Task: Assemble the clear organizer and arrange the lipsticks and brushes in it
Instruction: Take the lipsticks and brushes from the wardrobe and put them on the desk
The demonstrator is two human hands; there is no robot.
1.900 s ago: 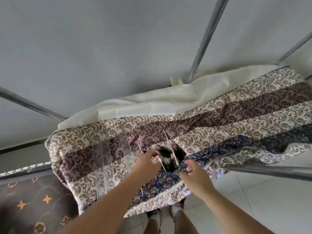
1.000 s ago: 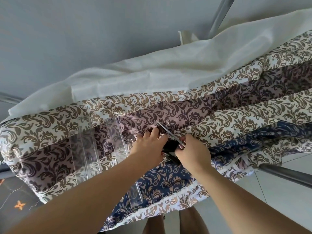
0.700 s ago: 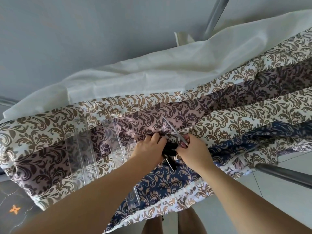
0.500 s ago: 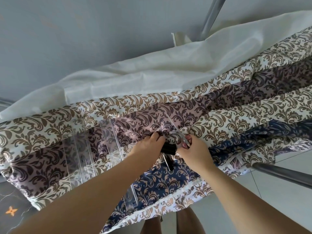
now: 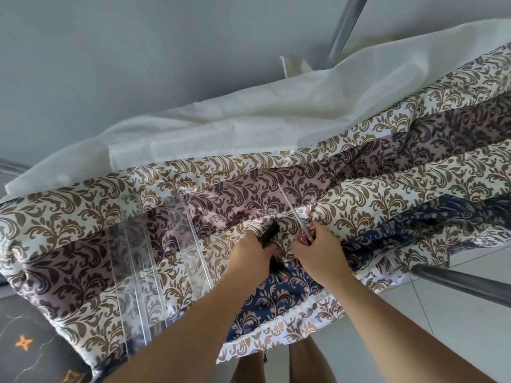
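Clear organizer pieces point(image 5: 154, 258) lie flat on the patterned cloth, left of my hands. My left hand point(image 5: 253, 251) grips a black lipstick tube point(image 5: 269, 233), which sticks out up and to the right of the fingers. My right hand point(image 5: 318, 246) pinches a thin silvery brush handle point(image 5: 291, 207) that slants up to the left. Between and below the hands lie a few more dark items point(image 5: 276, 268), one with a pink end point(image 5: 286, 277), partly hidden by my wrists.
The patterned cloth point(image 5: 401, 189) covers a soft, wrinkled surface, with a white sheet point(image 5: 249, 117) behind it. Metal poles stand at the top right point(image 5: 343, 29) and low on the right point(image 5: 456, 280). Tiled floor lies to the right, a dark rug point(image 5: 25, 341) bottom left.
My hands have drawn slightly apart. The black tube now sticks out from my left hand, away from the pile, and my right hand still holds the thin handle.
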